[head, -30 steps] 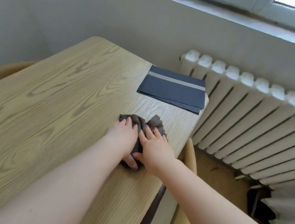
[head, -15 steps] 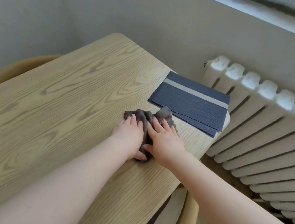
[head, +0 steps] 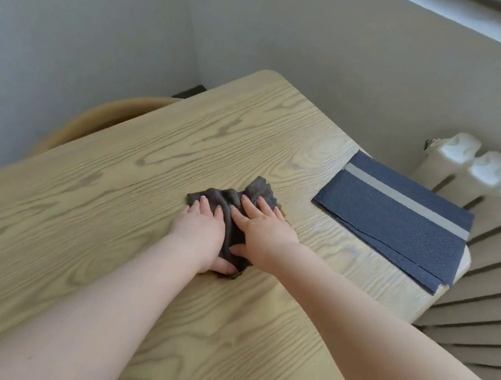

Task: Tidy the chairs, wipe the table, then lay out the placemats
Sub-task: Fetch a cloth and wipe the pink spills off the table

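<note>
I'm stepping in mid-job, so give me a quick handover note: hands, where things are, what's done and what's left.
Left hand and right hand: both flat, pressing the grey cloth on the table.
Placemats: stacked at the table's right edge by the radiator, not laid out.
Chair: tucked in at the left side.
Wiping is under way.
Left: finish wiping, lay out the placemats.

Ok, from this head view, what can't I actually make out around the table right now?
- Crumpled grey cloth: its middle is hidden under the left hand and right hand.
- Stacked dark blue placemats with a pale stripe: how many there are is too fine to tell.
- Curved tan wooden chair: mostly hidden behind the light wood-grain table.
- Near table end: cut off by the frame's bottom edge.
</note>
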